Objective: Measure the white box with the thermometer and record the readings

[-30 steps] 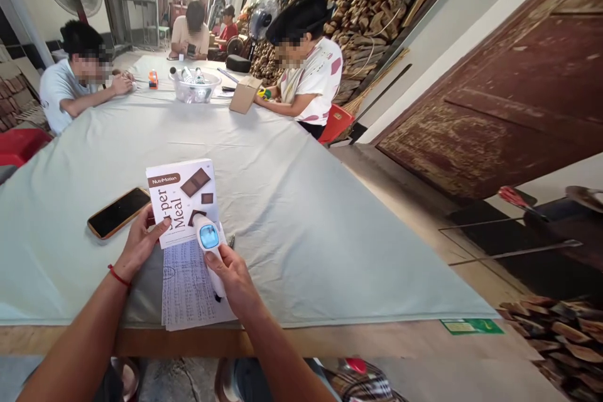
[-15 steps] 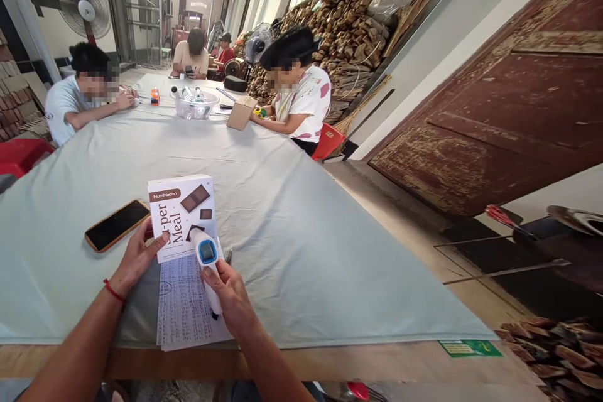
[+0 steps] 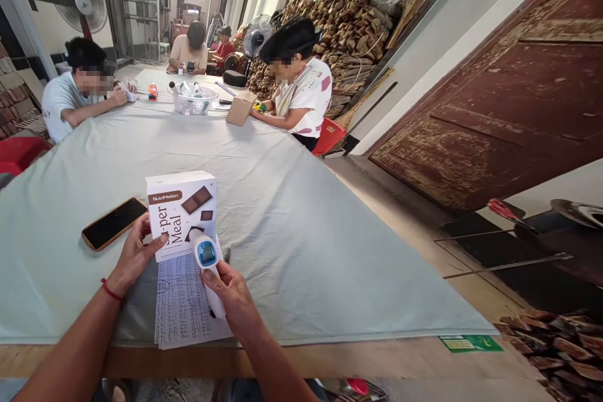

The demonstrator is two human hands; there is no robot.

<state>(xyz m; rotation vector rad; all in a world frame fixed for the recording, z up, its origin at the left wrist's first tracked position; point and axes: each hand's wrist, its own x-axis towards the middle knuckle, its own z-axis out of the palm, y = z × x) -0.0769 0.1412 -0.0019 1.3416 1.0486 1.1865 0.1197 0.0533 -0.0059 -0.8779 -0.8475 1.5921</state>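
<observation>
My left hand (image 3: 138, 250) grips the lower left edge of a white box (image 3: 164, 187) printed with brown chocolate pieces and the words "NutriMotion" and "Meal". My right hand (image 3: 234, 299) is closed around the handle of a white infrared thermometer (image 3: 212, 289) with a blue-rimmed screen. Its front end points at the lower right of the box, and whether they touch I cannot tell. Beneath both lie sheets of handwritten paper (image 3: 181, 317). A pen (image 3: 228, 255) shows partly, just right of the thermometer. Left of the box rests a phone (image 3: 114, 224) in an orange case, screen dark.
A pale cloth covers the table (image 3: 330, 251). Farther back stand a clear plastic basin (image 3: 192, 103) of bottles, a cardboard box (image 3: 241, 109) and an orange item (image 3: 152, 92). Several people sit around the far part. Stacked firewood (image 3: 348, 31) lines the right wall.
The view has shifted slightly. Both hands keep their grip on the box and the thermometer, with hardly any movement between them.
</observation>
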